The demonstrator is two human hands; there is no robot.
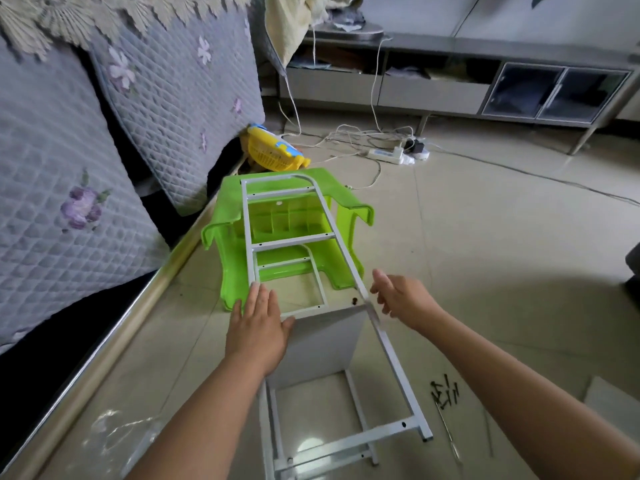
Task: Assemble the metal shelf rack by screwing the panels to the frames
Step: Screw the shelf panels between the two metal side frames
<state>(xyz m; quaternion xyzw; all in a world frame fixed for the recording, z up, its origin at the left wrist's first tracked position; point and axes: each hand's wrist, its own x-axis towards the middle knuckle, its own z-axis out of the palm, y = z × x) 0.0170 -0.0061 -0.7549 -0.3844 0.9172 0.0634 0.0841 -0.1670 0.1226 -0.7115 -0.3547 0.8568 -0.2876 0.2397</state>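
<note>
A white metal ladder-shaped frame (290, 239) lies tilted over an overturned green plastic stool (349, 216), its near end running down to the floor. A second white frame (320, 289) lies under it. A white panel (325, 344) stands between the two frames. My left hand (258, 327) rests flat with straight fingers on the left rail and the panel's top edge. My right hand (400, 299) hovers by the right rail with loosely curled fingers, holding nothing. Several black screws (445, 393) lie on the tiles to the right, with a thin tool (448, 431) below them.
A sofa with a quilted grey cover (69, 188) borders the left. A yellow basket (273, 147) sits behind the stool. A power strip with cables (388, 154) lies farther back before a low steel cabinet (519, 84). Clear plastic wrap (114, 431) lies at lower left.
</note>
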